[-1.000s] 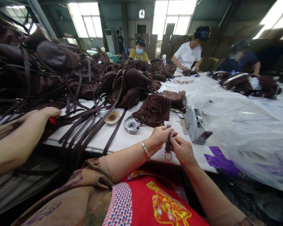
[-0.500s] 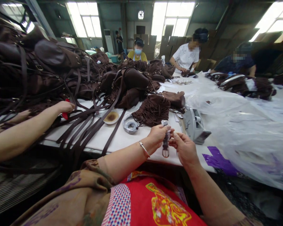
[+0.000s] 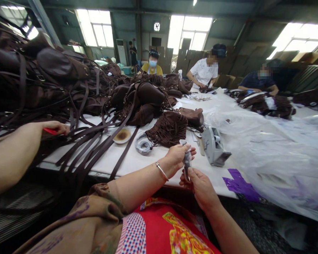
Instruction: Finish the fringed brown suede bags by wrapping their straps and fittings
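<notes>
A short dark strap (image 3: 187, 160), partly wrapped in clear plastic, hangs upright between my hands near the table's front edge. My left hand (image 3: 178, 155), with a silver bangle on the wrist, pinches its upper part. Lower down, my right hand (image 3: 198, 181) grips the buckle end, and its fingers hide most of the buckle. Just beyond lies a brown fringed bag (image 3: 168, 127). A coil of clear-wrapped cord (image 3: 143, 144) sits to the left, and a grey tape dispenser (image 3: 215, 146) stands to the right.
Brown bags (image 3: 58, 67) with long straps are heaped at the left. A co-worker's hand (image 3: 57, 127) there holds something red. A small dish (image 3: 122, 135) rests beside the straps. Plastic sheeting (image 3: 267, 141) covers the right. Several people work at the back.
My right hand has moved down from the strap's middle to its buckle end. The co-worker's hand at the left has shifted left with the red item. The head view has tilted up slightly.
</notes>
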{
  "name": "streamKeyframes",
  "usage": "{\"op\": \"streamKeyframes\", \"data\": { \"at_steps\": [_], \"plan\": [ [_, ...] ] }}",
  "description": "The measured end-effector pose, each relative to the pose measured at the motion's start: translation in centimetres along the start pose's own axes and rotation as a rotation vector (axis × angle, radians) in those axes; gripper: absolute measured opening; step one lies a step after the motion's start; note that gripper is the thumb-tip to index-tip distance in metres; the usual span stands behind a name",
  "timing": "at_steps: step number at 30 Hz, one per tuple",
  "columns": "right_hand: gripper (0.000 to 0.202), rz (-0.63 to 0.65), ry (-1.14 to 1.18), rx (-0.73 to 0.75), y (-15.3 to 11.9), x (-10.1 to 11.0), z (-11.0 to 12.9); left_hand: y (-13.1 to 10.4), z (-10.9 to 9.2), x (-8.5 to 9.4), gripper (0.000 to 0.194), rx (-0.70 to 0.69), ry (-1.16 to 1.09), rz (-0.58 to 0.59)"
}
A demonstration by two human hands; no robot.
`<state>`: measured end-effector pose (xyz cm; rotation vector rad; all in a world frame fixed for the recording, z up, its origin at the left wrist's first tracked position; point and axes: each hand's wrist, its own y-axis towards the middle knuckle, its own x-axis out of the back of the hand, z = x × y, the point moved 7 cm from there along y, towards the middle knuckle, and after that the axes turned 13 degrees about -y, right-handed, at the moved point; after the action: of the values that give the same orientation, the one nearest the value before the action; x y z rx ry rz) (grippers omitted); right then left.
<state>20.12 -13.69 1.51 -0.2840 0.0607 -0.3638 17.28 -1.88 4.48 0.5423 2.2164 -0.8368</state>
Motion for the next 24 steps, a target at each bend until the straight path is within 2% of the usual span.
{"op": "streamKeyframes", "data": {
  "at_steps": [6, 10, 14, 18, 21, 24],
  "plan": [
    [0.051, 0.080, 0.094, -0.041, 0.1, -1.2, 0.0, -0.6, 0.9, 1.3, 0.016, -0.044, 0.070, -0.028],
    [0.051, 0.044, 0.093, -0.081, -0.8, -0.6, -1.2, -1.1, 2.9, 1.4, 0.018, 0.055, 0.058, 0.004],
    [0.050, 0.041, 0.143, -0.181, -2.8, 0.3, -4.6, -1.5, 5.4, 2.3, 0.033, 0.173, 0.026, -0.036],
    [0.059, 0.147, 0.103, -0.299, -4.7, -0.1, -8.7, -0.7, 7.6, 3.9, 0.028, 0.233, 0.113, -0.160],
    [0.060, 0.171, 0.086, -0.284, -5.4, -0.3, -9.7, 0.7, 7.7, 4.5, 0.023, 0.202, 0.169, -0.226],
    [0.059, 0.158, 0.126, -0.270, -5.6, -0.2, -9.4, 1.5, 6.6, 4.7, 0.015, 0.174, 0.283, -0.216]
  ]
}}
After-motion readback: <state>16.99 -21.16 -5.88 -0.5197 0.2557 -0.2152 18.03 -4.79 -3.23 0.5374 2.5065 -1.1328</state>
